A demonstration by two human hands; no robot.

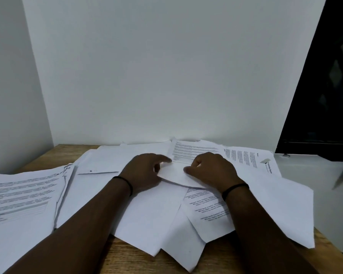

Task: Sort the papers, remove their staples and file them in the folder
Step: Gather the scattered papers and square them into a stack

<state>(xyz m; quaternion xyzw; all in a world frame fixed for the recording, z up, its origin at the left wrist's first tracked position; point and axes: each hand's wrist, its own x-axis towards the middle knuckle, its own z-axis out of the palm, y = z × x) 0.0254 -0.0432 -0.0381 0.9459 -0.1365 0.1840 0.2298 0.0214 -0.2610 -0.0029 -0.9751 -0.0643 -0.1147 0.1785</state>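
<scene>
Two bare arms show, with no sleeves on them at all. The left hand has a thin black band around its wrist. The right hand has a thin black band around its wrist too. Both bands look the same, plain and narrow like hair ties.

Wooden surface set against a pale wall, its bare grain showing at the near edge and the far left corner. Loose white papers lie spread across most of it, overlapping at varied angles. A thicker stack of printed sheets lies at the left, overhanging the near edge.
</scene>
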